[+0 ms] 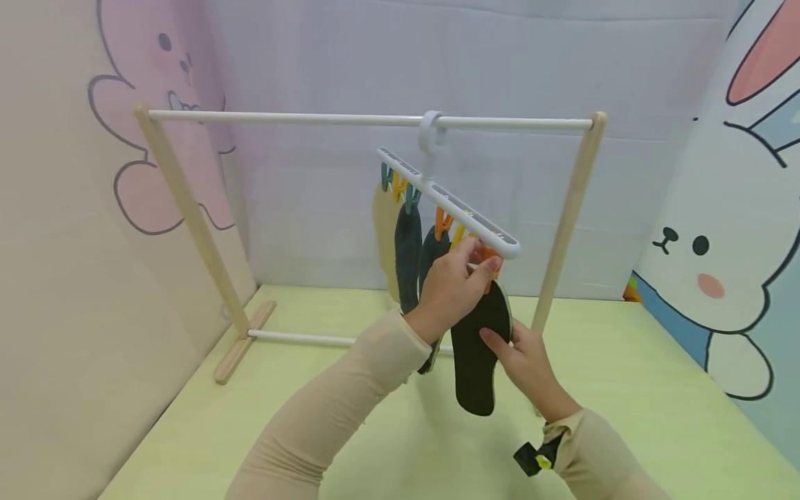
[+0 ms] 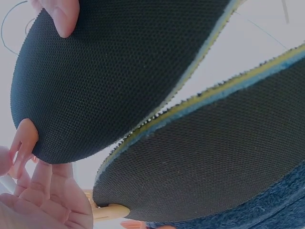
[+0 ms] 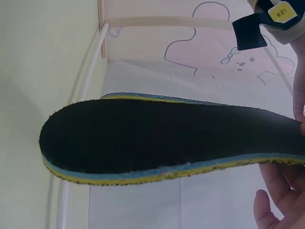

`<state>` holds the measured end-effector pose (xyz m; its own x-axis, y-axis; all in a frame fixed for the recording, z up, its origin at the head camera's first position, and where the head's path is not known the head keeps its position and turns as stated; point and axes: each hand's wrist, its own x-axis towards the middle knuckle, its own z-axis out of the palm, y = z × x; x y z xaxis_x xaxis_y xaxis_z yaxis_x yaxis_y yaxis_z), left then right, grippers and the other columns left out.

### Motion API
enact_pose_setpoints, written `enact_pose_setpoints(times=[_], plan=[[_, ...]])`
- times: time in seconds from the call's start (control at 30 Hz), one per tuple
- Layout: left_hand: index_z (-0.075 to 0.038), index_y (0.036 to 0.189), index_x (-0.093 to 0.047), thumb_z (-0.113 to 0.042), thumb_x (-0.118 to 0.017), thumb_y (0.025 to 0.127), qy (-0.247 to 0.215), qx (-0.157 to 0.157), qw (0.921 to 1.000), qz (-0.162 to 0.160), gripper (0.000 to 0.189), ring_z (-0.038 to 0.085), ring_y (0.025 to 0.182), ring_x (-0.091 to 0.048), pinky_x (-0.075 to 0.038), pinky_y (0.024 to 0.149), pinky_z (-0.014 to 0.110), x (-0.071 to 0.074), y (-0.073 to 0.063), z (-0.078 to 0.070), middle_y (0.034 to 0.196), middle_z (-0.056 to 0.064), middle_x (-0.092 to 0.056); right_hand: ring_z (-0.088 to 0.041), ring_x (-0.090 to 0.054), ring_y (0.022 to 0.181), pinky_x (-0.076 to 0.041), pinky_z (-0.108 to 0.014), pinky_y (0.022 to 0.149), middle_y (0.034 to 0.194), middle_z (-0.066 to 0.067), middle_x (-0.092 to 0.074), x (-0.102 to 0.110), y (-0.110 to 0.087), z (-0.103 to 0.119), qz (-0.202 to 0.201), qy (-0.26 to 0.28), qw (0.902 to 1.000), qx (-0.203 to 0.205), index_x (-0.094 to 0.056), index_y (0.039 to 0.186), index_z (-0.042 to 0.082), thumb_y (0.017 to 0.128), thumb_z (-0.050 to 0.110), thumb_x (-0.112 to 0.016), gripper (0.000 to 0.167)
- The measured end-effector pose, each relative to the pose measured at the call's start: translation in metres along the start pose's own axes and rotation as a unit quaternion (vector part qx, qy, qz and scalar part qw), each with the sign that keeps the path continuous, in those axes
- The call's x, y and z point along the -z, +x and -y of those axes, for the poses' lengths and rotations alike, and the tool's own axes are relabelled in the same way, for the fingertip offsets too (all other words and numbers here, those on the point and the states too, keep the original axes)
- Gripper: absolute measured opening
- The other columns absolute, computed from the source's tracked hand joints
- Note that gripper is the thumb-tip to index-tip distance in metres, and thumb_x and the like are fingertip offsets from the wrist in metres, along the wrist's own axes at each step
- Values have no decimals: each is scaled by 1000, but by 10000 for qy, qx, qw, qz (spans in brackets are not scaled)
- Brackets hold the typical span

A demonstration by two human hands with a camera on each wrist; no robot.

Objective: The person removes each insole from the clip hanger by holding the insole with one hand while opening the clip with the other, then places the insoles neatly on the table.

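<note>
At the near end of a white clip hanger [image 1: 475,214], my left hand [image 1: 448,285] pinches an orange clip [image 1: 492,261]. The left wrist view has this clip [image 2: 25,138] biting the rounded end of a black insole [image 2: 109,71]. My right hand [image 1: 530,362] grips the same insole [image 1: 476,368] by its side, thumb on the black face. Blue and yellow layers line the insole's edge [image 3: 167,174] in the right wrist view. Close beside it, another insole [image 2: 205,148] hangs from a yellow clip [image 2: 112,212].
The hanger hooks over the white rod [image 1: 300,119] of a wooden-legged rack [image 1: 196,222]. Dark insoles [image 1: 408,253] and a tan one [image 1: 385,236] hang farther back from coloured clips. A pale green tabletop [image 1: 656,389] lies below, with a lower rod [image 1: 300,338] crossing the rack.
</note>
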<state>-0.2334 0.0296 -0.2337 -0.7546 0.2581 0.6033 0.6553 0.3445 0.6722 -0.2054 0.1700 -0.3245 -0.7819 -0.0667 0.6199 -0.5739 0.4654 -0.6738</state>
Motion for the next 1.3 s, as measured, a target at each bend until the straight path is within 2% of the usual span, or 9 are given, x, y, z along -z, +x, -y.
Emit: enact_pose_setpoints(times=[0.2, 0.33, 0.5, 0.83, 0.93, 1.1, 1.3], plan=[[-4, 103, -59, -18, -61, 95, 151, 92, 9997, -191, 17, 21, 74, -68, -49, 67, 25, 15, -2, 8, 94, 10, -67, -9, -59, 76, -46, -30, 69, 78, -13, -69, -18, 8, 1, 130, 110, 9996, 236, -67, 87, -5, 84, 1, -68, 6], [-3, 101, -58, -17, -61, 95, 193, 155, 9992, -320, 16, 22, 71, -66, -48, 65, 25, 24, -3, 12, 92, 11, -67, -3, -61, 78, -49, -27, 71, 83, -16, -70, -27, 10, 4, 350, 592, 9976, -58, -65, 94, -9, 87, -2, -64, 10], [-2, 100, -57, -17, -60, 96, 233, 174, 9989, -380, 16, 24, 69, -64, -46, 61, 24, 29, -2, 14, 91, 12, -66, 0, -58, 72, -47, -24, 69, 77, -17, -68, -31, 10, 5, 300, 771, 9962, -261, -64, 89, -10, 87, -5, -63, 5], [-1, 97, -56, -17, -60, 96, 310, 251, 9973, -618, 17, 24, 63, -58, -44, 57, 25, 38, 1, 25, 87, 13, -64, -3, -51, 64, -44, -24, 60, 71, -12, -64, -38, 11, 8, 315, 868, 9957, 106, -60, 81, -6, 86, -7, -63, 6], [-1, 98, -57, -17, -60, 96, 324, 277, 9972, -619, 17, 23, 62, -56, -42, 56, 25, 40, 3, 26, 86, 13, -63, -5, -49, 62, -42, -24, 59, 70, -11, -61, -40, 12, 8, 344, 1003, 9943, 73, -59, 81, -7, 87, -8, -62, 7], [-1, 99, -58, -17, -61, 96, 265, 456, 9971, -545, 16, 23, 67, -57, -44, 60, 26, 40, 5, 27, 86, 12, -63, -5, -50, 64, -44, -23, 62, 72, -13, -62, -43, 11, 9, 439, 1174, 9917, -282, -59, 83, -10, 90, -6, -60, 8], [1, 107, -55, -17, -60, 96, -121, 868, 9956, -329, 22, 26, 87, -63, -51, 71, 31, 41, 7, 30, 99, 15, -65, -4, -54, 70, -47, -23, 68, 77, -17, -64, -45, 9, 12, 530, 1338, 9882, -525, -59, 86, -11, 91, -4, -59, 9]])
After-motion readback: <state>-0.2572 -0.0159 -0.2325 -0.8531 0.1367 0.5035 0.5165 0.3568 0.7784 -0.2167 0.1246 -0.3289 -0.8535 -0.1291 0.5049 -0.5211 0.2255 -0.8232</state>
